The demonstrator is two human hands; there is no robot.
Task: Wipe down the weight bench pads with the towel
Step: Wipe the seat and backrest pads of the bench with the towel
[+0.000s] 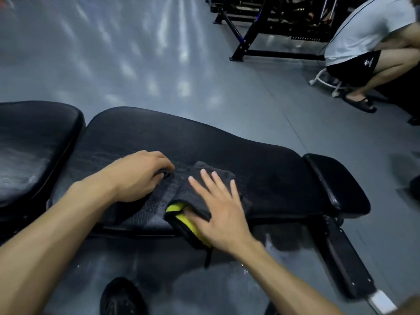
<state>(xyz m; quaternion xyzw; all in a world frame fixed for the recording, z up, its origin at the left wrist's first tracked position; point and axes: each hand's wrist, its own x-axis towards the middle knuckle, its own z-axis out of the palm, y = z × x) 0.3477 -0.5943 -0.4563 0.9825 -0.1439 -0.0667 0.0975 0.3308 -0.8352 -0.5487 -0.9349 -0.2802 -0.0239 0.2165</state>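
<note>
Long black back pad [204, 144] of the weight bench lying flat across the middle of the view; separate seat pad [34, 144] at the far left, a narrow gap between the two. Small black end pad [336, 180] at the right end of the worktop, frame rail [345, 258] running down toward the lower right.

Towel [204, 192], dark grey with a yellow underside showing at the near fold, bunched on the near half of the back pad and hanging a little over its front edge.

Right hand [218, 212] flat on top of the towel, fingers [211, 178] spread and extended, palm pressing down, not gripping.

Left hand [141, 176] just left of the towel, resting on the pad, fingers curled under; whether pinching a towel edge cannot be told.

Grey glossy floor [113, 53] beyond. Dark shoe [122, 296] at the bottom edge. Second person [372, 46] crouched on a white stool [327, 80] at upper right, beside a black rack [261, 23].
</note>
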